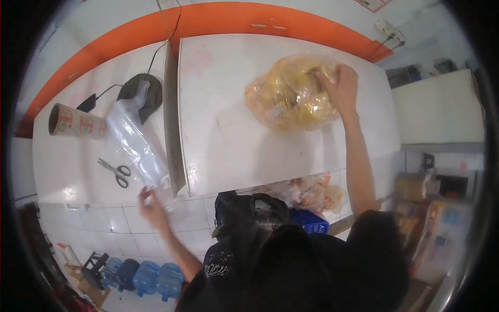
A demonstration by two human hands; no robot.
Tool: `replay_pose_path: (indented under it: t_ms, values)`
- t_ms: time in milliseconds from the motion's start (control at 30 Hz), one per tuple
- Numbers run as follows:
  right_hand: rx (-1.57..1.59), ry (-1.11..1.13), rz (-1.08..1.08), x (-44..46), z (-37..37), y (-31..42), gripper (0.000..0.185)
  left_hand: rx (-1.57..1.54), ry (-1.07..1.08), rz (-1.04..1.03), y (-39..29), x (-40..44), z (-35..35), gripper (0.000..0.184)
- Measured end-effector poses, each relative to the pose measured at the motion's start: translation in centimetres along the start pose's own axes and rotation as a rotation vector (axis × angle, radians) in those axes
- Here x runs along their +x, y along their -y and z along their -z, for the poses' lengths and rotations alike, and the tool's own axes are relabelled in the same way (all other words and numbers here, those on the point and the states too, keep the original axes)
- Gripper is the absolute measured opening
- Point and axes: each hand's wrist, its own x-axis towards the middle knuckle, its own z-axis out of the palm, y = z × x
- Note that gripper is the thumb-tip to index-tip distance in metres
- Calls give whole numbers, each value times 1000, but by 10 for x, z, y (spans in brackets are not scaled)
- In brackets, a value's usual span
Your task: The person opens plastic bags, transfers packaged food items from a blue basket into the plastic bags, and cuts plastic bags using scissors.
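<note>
A large clear plastic bag full of yellow, rounded items (296, 96) rests on the white table; they look like fruit, though glare blurs them. My right hand (343, 86) grips the bag's upper right side, its fingers closed on the film. At the table's front edge, on the left, my left hand (150, 205) has its fingers curled in a pinch at the lower end of a clear plastic sheet or flat bag (136, 143). That end is blurred beside the fingers. Scissors (118, 171) with dark handles lie left of the plastic.
A printed cardboard-like roll (78, 122) and a dark cap-like object (143, 93) with a cable are on the left tabletop. A raised edge (174, 119) divides the two table surfaces. Below are a blue crate (311, 222), bagged goods (312, 195) and several water jugs (148, 278).
</note>
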Motion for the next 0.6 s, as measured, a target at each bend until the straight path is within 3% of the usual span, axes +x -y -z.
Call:
replay_pose_path:
  t_ms: [33,67,100,200,233,300,333,367,400,433,467,533,600]
  values:
    - [-26,15,20,3,0,3,58,-113,61,-74,-10,-12,-31,33]
    - [-55,31,28,2,0,-3,55,-188,146,1,-22,-24,-60,32]
    - [-10,16,-5,4,-2,-20,61,-161,209,-156,-36,-34,-89,34]
    - [-48,-82,-84,14,-12,-57,81,-223,435,-273,-110,-65,-130,33]
    - [-47,65,-130,7,13,-33,86,-282,519,-275,-126,-74,-134,32]
    - [-213,135,-182,11,12,-32,79,-270,600,-209,-143,-86,-141,30]
    - [-144,264,-272,2,29,-18,69,-270,649,-193,-152,-95,-150,29]
    - [11,-75,33,-19,1,-48,53,-310,660,-206,-147,-100,-161,31]
    - [31,-131,52,-31,-5,-54,59,-350,676,-213,-129,-99,-176,33]
    - [-117,116,90,-48,29,-39,54,-390,685,-213,-116,-101,-190,35]
    - [129,11,-62,-66,29,-25,46,-404,733,-182,-109,-105,-197,40]
    - [156,137,-161,-91,38,-13,45,-420,818,-127,-107,-111,-207,50]
    - [208,329,-209,-125,46,0,47,-489,946,78,-120,-125,-216,66]
